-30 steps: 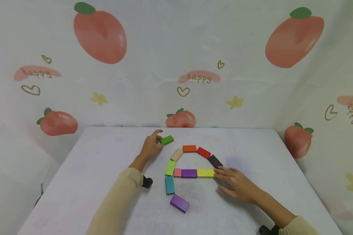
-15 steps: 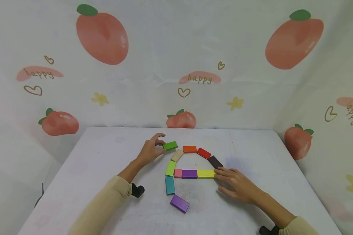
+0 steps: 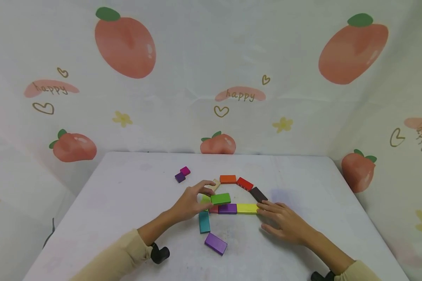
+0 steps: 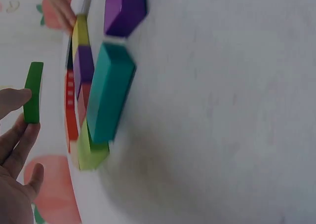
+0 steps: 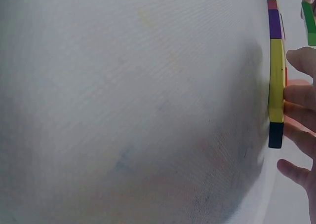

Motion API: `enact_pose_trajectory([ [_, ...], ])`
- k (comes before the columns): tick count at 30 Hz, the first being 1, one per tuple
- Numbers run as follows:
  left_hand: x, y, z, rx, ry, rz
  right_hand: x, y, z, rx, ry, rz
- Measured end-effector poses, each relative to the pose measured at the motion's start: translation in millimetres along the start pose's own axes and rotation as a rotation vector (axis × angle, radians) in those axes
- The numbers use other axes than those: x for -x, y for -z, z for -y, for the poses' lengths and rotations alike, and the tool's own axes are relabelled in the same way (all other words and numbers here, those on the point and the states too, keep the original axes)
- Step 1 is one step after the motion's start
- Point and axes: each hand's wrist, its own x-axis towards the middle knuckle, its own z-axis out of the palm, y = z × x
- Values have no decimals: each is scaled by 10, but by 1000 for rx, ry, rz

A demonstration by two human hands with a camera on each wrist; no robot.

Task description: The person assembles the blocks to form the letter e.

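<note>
My left hand (image 3: pixel 191 201) pinches a bright green block (image 3: pixel 220 199) by its left end, between thumb and fingers. The block hovers over the left part of a row made of a pink block (image 3: pixel 213 209), a purple block (image 3: pixel 227 209) and a yellow block (image 3: pixel 247 209). It partly hides the pink block and a lime block (image 3: pixel 205 200). In the left wrist view the green block (image 4: pixel 33 93) is clear of the table. My right hand (image 3: pixel 285 224) lies with extended fingers at the yellow block's right end, close to a dark brown block (image 3: pixel 258 194).
An arch continues through a beige block (image 3: pixel 216 185), orange block (image 3: pixel 228 179) and red block (image 3: pixel 244 184). Below the lime one lie a teal block (image 3: pixel 204 222) and a violet block (image 3: pixel 216 244). A magenta cube (image 3: pixel 185 171) and dark purple cube (image 3: pixel 180 177) sit at the back left.
My left hand has carried the green block from the back left toward me and rightward, over the row. Two small cubes it had covered now show. My right hand stays put.
</note>
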Motion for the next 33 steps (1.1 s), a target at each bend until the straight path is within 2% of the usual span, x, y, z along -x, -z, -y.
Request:
enact_pose_trajectory([
  [8,115,-265,-218,100,-36,120,3,-12,-5,3,-4,7],
  [14,207,-425,-323,118,-53,193,4,-22,-20,4,7,-4],
  [21,296,-569,-370,32,-119,247,9,-24,-20,-4,5,-12],
  [26,353,-609,-381,-9,-104,300,7,-32,-26,-1,0,-6],
  [33,408,-639,-382,-28,-92,336,17,-27,-28,6,12,-21],
])
